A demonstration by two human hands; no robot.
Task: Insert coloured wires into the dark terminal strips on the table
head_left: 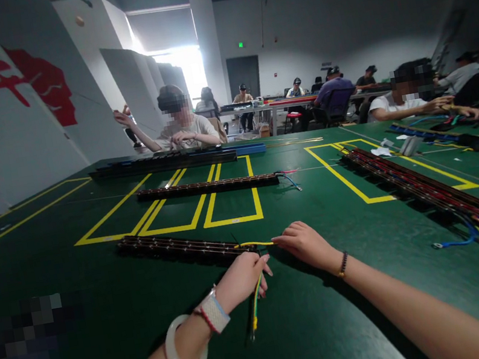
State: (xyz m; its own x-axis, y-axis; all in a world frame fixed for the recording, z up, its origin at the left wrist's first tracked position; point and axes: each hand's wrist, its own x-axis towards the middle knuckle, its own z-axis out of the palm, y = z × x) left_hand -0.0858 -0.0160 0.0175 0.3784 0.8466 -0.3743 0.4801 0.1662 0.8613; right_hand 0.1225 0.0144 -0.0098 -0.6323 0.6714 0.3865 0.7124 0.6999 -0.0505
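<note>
A long dark ribbed strip (177, 248) lies slantwise on the green table, its near right end beside my left hand (242, 280). The fingers of that hand are curled closed at the strip's end, around a yellow-and-green wire (256, 305) that hangs down past them. How far they also grip the strip is hidden. A thin yellow wire (254, 244) runs from the strip's end to my right hand (303, 245), which pinches its tip between thumb and fingers.
Another dark strip (208, 187) with red and blue wire ends lies beyond, across yellow tape lines (232, 221). At right rests a larger strip bundle (428, 184) with lugged cables (456, 242). Black and blue rails (172, 161) lie along the far edge. Co-workers sit across the table (337, 322).
</note>
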